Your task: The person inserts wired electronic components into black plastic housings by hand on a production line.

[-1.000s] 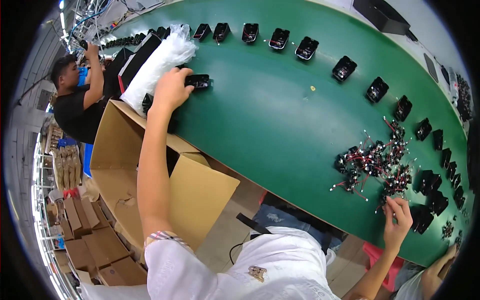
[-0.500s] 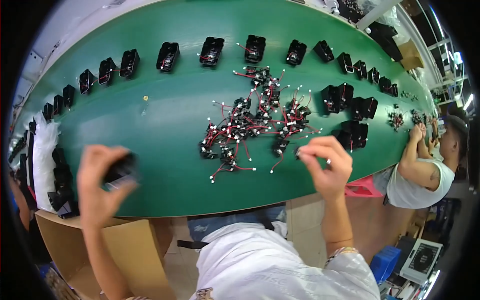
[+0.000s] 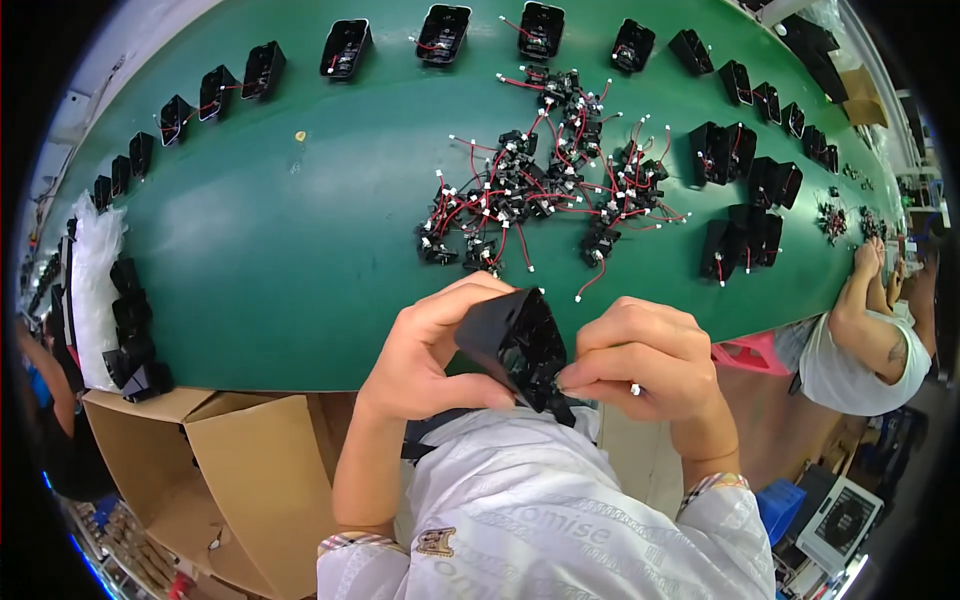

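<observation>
In front of my body, my left hand (image 3: 440, 350) grips a black plastic housing (image 3: 492, 335) from its left side. The housing is tilted, its open side facing right. My right hand (image 3: 645, 365) is closed, its thumb and fingertips pinching at the opening's lower edge. A small white connector (image 3: 636, 390) shows below those fingers; the rest of the small part they hold is mostly hidden. Beyond my hands, a loose pile of small black parts with red wires and white connectors (image 3: 515, 185) lies on the green table (image 3: 270, 270).
Black housings (image 3: 443, 35) stand in a curved row along the table's far side. More housings (image 3: 740, 240) are grouped at right, near a seated co-worker (image 3: 865, 345). Clear plastic wrap (image 3: 95, 290) lies at the left end. An open cardboard box (image 3: 255, 480) stands below the table's front edge.
My left hand has brought the black housing from the left to the front of my body. My right hand has come down and left to meet its opening. The view has shifted slightly.
</observation>
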Demonstrator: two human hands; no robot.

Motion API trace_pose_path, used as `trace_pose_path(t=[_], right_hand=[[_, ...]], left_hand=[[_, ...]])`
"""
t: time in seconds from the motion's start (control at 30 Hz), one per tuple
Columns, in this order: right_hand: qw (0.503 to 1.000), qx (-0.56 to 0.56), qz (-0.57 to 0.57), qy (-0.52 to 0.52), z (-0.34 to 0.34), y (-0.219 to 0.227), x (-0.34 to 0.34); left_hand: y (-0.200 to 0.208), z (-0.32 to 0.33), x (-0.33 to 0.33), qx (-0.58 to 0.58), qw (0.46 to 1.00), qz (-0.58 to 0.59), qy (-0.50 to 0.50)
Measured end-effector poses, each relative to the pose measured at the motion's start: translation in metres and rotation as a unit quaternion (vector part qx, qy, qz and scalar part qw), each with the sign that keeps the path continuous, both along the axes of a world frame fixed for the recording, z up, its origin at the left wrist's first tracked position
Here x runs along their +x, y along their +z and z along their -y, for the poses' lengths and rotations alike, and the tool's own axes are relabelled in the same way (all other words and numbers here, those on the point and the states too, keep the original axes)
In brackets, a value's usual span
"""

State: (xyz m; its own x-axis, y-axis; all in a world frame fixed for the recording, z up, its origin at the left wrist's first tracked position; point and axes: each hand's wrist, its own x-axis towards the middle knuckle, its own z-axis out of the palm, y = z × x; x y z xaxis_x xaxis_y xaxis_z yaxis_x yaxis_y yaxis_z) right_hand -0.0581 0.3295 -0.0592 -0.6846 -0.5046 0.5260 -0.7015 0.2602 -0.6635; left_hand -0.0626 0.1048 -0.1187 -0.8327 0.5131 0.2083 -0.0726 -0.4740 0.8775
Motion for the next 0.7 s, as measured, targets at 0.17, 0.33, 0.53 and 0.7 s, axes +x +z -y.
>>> trace_pose_path(t=[0.17,0.33,0.53,0.7], right_hand=[[1.0,-0.018,-0.016,-0.015,0.015,0.004,0.004],[0.999,-0.002,-0.037,-0.039,0.022,0.01,0.004],[0.996,0.031,-0.037,-0.071,0.025,0.006,0.007],[0.997,0.026,0.004,-0.071,0.024,0.005,0.01]], left_hand=[[-0.019,0.009,0.013,0.109,0.982,0.147,-0.055],[-0.009,0.005,0.015,0.132,0.966,0.224,-0.005],[-0.007,0.003,0.013,0.122,0.969,0.216,-0.019],[-0.007,-0.001,0.007,0.103,0.978,0.174,-0.047]])
